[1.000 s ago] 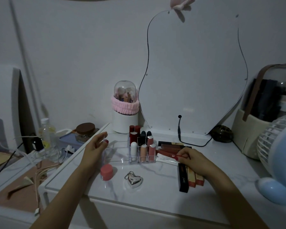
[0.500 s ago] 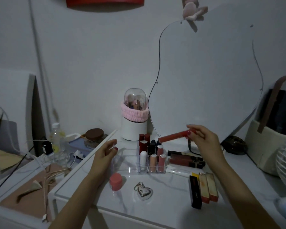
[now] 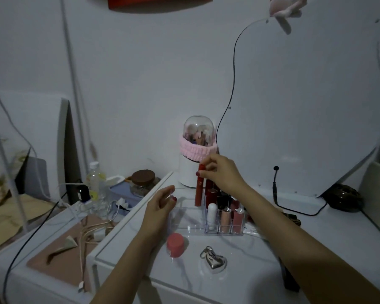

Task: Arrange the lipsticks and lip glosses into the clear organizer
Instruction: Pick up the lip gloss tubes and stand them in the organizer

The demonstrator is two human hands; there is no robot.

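Red lip gloss (image 3: 199, 189) now upright at organizer (image 3: 185, 218), pinched by right hand (image 3: 219, 172); left hand (image 3: 160, 205) relaxed alongside.

Clear organizer (image 3: 185, 218) sits on the table; lipsticks (image 3: 225, 217) stand upright in its right cells; red lip gloss tube (image 3: 199, 190) upright at its back-left section.

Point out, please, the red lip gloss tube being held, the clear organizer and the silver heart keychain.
red lip gloss tube (image 3: 198, 191): head view, middle of the upright tube's body.
clear organizer (image 3: 185, 218): head view, bare left compartment wall.
silver heart keychain (image 3: 215, 261): head view, centre of the heart.
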